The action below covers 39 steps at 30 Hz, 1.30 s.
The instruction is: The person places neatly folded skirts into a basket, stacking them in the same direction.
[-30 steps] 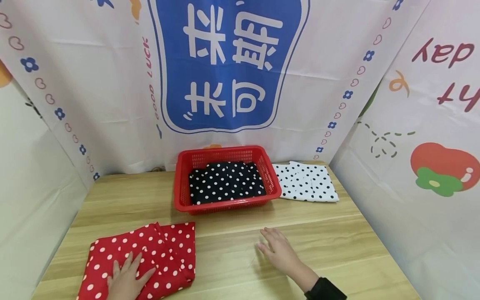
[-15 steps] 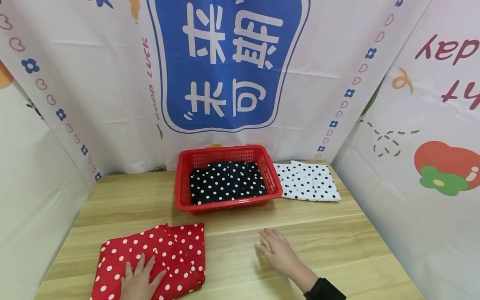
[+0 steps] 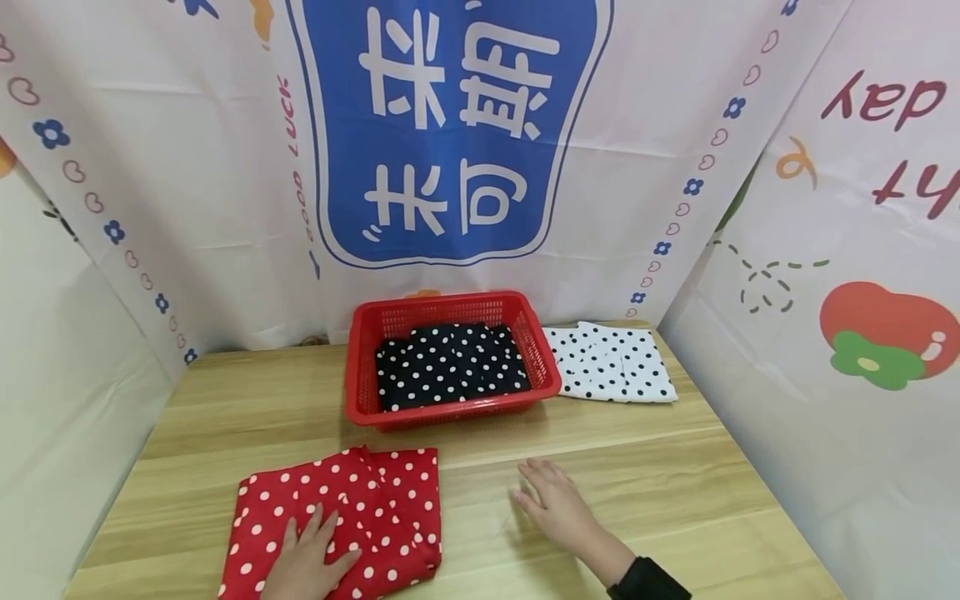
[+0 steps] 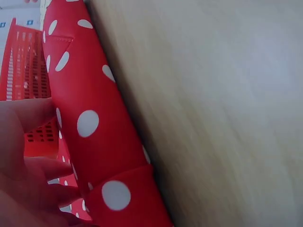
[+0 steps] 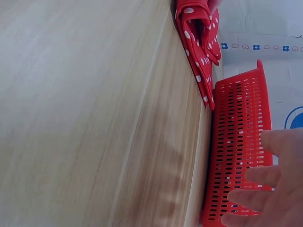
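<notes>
A folded red cloth with white dots (image 3: 397,517), perhaps a garment, lies on the front left of the table. My left hand (image 3: 309,558) rests flat on top of it, fingers spread. In the left wrist view, the thick rolled edge of the red cloth (image 4: 90,94) shows beside the fingers (image 4: 38,168). To the right, my right hand (image 3: 557,510) is over the bare wood with its fingers extended and holds nothing. Behind both hands stands a red plastic basket (image 3: 459,409) containing a folded black cloth with white dots (image 3: 450,367).
A folded white cloth with black dots (image 3: 618,364) lies right of the basket, at the table's back corner. Printed white sheets (image 3: 232,183) hang behind and on both sides of the wooden table (image 3: 660,483).
My left hand and the red cloth under it have slid to the right across the table. The right hand has stayed nearly still; the basket has not moved.
</notes>
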{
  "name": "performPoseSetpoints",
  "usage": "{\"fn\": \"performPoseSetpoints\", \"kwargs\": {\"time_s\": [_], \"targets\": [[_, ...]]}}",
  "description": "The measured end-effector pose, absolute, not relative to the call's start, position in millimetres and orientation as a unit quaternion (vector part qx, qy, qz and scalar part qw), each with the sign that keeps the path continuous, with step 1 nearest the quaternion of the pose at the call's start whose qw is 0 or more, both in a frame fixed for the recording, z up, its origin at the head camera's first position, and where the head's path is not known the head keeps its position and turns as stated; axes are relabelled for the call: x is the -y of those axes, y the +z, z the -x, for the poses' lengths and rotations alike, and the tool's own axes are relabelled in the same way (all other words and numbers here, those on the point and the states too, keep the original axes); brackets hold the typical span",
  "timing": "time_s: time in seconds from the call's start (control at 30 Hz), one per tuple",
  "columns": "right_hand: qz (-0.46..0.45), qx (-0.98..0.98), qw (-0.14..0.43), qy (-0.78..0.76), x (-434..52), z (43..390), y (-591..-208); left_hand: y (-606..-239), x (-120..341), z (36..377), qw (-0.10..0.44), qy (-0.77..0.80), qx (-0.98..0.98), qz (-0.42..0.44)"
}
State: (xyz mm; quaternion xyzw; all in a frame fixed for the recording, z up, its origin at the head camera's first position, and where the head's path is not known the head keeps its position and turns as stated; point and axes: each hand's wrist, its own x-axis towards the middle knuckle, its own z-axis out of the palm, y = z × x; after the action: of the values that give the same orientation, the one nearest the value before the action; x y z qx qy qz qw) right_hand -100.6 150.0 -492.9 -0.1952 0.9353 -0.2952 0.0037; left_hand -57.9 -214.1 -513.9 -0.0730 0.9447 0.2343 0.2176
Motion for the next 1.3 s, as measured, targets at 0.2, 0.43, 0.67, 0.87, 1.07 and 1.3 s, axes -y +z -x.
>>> {"fn": "performPoseSetpoints", "kwargs": {"time_s": [0.2,0.43,0.67,0.87,1.07,1.3], "targets": [[0.195,-0.934,0.003,-0.298,-152,101,-494,-508,201,64,0.230,0.253,-0.937,0.078],[0.194,-0.935,0.006,-0.297,-153,101,-493,-509,190,68,0.240,0.267,-0.930,0.079],[0.190,-0.936,0.011,-0.297,-155,100,-492,-512,178,69,0.236,0.254,-0.935,0.073],[0.185,-0.936,0.009,-0.298,-157,99,-491,-511,169,71,0.231,0.247,-0.938,0.071],[0.185,-0.938,0.003,-0.293,-159,99,-491,-507,161,71,0.237,0.243,-0.938,0.067],[0.185,-0.937,0.011,-0.296,-161,98,-490,-506,158,72,0.242,0.246,-0.936,0.070]]}}
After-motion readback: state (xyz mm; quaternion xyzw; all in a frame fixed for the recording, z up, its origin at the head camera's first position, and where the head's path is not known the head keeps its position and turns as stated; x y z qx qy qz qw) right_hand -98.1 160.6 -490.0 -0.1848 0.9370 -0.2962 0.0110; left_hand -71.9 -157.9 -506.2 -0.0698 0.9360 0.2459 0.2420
